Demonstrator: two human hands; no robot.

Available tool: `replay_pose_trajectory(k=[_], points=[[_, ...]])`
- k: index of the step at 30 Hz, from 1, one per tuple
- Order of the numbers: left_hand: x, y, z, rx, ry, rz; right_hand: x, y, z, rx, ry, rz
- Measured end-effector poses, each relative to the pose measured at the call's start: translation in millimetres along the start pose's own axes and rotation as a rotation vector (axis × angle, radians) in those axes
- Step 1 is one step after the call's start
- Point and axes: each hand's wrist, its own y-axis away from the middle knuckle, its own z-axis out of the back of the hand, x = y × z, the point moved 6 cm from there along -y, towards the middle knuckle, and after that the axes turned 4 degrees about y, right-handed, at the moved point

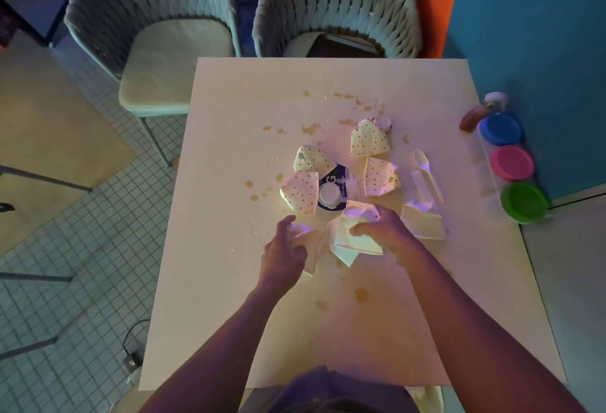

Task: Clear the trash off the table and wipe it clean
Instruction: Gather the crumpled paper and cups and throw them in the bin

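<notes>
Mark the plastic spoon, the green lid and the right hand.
spoon (426, 172): head view, on its handle just below the bowl.
green lid (524, 201): head view, middle of its top.
right hand (383, 232): head view, back of the hand, fingers gripping a napkin (347, 245).

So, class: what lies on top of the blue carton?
Two crushed dotted cups overlap the blue carton's left side, leaving its white cap visible. The print beneath them is hidden.

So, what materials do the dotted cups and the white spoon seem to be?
The crushed white cups with orange dots look like thin matte paper: they hold sharp creases. The white spoon seems smooth, slightly translucent plastic, though the coloured light leaves this uncertain.
</notes>
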Motion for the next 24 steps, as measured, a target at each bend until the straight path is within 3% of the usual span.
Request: replay_pose_trajectory(k=[8,17,24], points=[[0,5,-1,-0.007,-0.019,-0.021,-4,24,25,-0.177,0.097,0.062],[-15,19,-13,-0.032,-0.054,-0.094,-28,56,53,-0.270,-0.040,0.137],[-36,45,-45,0.014,-0.137,-0.195,-82,96,77,-0.304,-0.166,0.086]])
